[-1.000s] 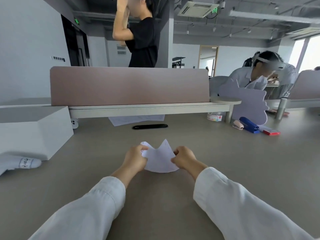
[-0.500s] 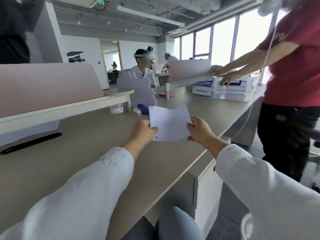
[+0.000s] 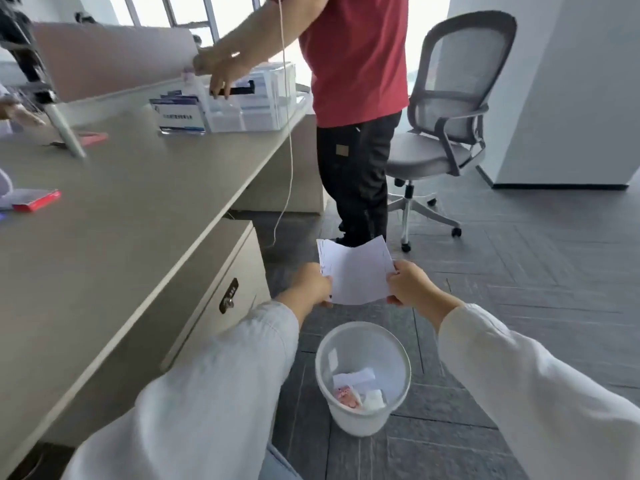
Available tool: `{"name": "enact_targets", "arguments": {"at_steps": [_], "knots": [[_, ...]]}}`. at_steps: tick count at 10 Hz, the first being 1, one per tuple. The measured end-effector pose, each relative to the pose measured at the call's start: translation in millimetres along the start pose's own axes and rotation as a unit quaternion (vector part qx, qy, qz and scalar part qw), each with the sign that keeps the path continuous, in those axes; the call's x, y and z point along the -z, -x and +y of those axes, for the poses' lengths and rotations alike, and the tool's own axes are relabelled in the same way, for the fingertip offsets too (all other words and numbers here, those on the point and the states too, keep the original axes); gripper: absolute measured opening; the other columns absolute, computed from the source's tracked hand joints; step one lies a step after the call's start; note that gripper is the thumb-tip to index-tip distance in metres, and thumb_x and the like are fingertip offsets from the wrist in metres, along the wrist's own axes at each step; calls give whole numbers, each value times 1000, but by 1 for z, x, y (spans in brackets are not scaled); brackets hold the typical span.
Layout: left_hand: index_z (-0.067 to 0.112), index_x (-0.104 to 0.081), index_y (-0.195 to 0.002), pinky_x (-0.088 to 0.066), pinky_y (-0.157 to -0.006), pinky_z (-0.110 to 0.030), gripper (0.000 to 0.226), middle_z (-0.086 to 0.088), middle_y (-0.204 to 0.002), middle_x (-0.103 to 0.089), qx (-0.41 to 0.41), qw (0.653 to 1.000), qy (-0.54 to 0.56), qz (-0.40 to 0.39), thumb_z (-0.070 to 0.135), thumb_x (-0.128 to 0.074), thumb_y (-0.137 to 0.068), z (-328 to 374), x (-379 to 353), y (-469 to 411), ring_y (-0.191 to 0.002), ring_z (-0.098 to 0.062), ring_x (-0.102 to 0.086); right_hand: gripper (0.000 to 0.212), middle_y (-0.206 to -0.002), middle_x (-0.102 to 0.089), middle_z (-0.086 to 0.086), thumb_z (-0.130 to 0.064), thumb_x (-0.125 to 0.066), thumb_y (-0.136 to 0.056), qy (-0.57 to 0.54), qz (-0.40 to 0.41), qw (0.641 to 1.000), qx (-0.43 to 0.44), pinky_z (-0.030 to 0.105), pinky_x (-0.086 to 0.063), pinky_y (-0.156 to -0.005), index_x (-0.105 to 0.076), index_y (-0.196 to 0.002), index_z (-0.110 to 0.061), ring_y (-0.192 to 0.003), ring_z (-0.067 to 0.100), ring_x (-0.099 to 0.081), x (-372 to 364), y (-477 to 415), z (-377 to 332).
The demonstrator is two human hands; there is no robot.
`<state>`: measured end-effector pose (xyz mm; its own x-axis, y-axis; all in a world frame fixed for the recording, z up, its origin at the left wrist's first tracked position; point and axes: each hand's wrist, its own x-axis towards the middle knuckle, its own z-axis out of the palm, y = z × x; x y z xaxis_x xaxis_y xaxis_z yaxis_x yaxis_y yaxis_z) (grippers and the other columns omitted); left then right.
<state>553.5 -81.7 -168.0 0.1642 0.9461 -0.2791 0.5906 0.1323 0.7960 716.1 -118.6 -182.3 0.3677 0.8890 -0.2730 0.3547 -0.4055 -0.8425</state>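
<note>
A white sheet of paper point(image 3: 355, 273) is held up in the air beside the desk, its top edge bent into a shallow V. My left hand point(image 3: 311, 285) pinches its left edge and my right hand point(image 3: 408, 284) pinches its right edge. Below and slightly nearer than the paper, a white waste bin point(image 3: 362, 415) stands on the floor with crumpled paper and a pink scrap inside.
The grey desk point(image 3: 138, 209) with a locked drawer unit point(image 3: 221, 292) runs along the left. A person in a red shirt point(image 3: 353, 64) stands just beyond the paper, reaching to boxes on the desk. A grey office chair point(image 3: 446, 109) stands behind. A red box point(image 3: 36, 200) lies on the desk.
I have turned right, away from the desk, and carried the paper from above the desktop out over the floor near the waste bin. Both hands kept their hold.
</note>
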Motion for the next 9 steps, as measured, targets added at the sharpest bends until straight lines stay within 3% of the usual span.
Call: {"name": "enact_targets", "arguments": {"at_steps": [1, 3, 4, 5, 6, 7, 8, 9], "knots": [[7, -48, -96, -50, -39, -21, 6, -13, -100, -49, 79, 995, 32, -50, 5, -47, -91, -33, -51, -24, -59, -21, -54, 18, -68, -50, 8, 4, -35, -85, 29, -14, 997, -72, 21, -42, -32, -51, -85, -4, -51, 22, -50, -8, -27, 62], [0, -55, -113, -53, -44, -23, 26, -12, -101, -53, 210, 972, 61, -86, 5, -54, -87, -101, -102, -55, -60, -19, -56, 10, -64, -55, 9, 1, -44, -86, 79, -94, 978, -171, 18, -44, -34, -53, -88, -1, -51, 18, -55, -38, -58, 144], [-6, -56, -112, -60, -65, -42, 36, -19, -106, -63, 237, 966, 69, -71, 8, -58, -79, -139, -121, -78, -81, -32, -66, 6, -64, -51, 5, 0, -46, -88, 92, -119, 970, -190, 12, -42, -34, -48, -82, -3, -51, 13, -52, -49, -71, 165], [-2, -55, -116, -56, -83, -45, 40, -22, -112, -64, 270, 957, 67, -80, 15, -56, -80, -158, -137, -94, -95, -33, -65, 25, -64, -52, 5, -1, -46, -87, 104, -128, 963, -211, 12, -44, -35, -45, -64, -9, -51, 13, -53, -56, -86, 180], [3, -48, -124, -54, -70, -34, 40, -14, -111, -59, 288, 941, 100, -144, 25, -49, -90, -145, -133, -83, -84, -24, -61, 27, -64, -54, 6, -5, -49, -88, 115, -136, 957, -227, 18, -51, -46, -44, -62, -10, -52, 15, -55, -59, -96, 192], [9, -40, -133, -43, -76, -31, 50, -13, -127, -52, 298, 934, 64, -186, 36, -47, -91, -147, -124, -80, -106, -27, -52, 20, -64, -52, 7, -10, -48, -88, 178, -121, 955, -205, 30, -53, -60, -47, -69, -7, -56, 22, -55, -60, -99, 201], [12, -34, -137, -37, -97, -39, 56, -11, -141, -43, 300, 934, 47, -191, 41, -46, -91, -157, -108, -84, -128, -28, -41, 20, -79, -58, 10, -11, -44, -85, 238, -104, 953, -158, 29, -47, -52, -50, -102, -1, -66, 26, -58, -59, -99, 202], [9, -45, -125, -44, -83, -36, 45, -11, -117, -59, 274, 938, 87, -193, 40, -46, -91, -157, -93, -88, -101, -22, -56, 31, -101, -62, 13, -14, -48, -89, 204, -104, 966, -121, 31, -55, -66, -49, -118, -1, -83, 25, -65, -57, -99, 187]]}}
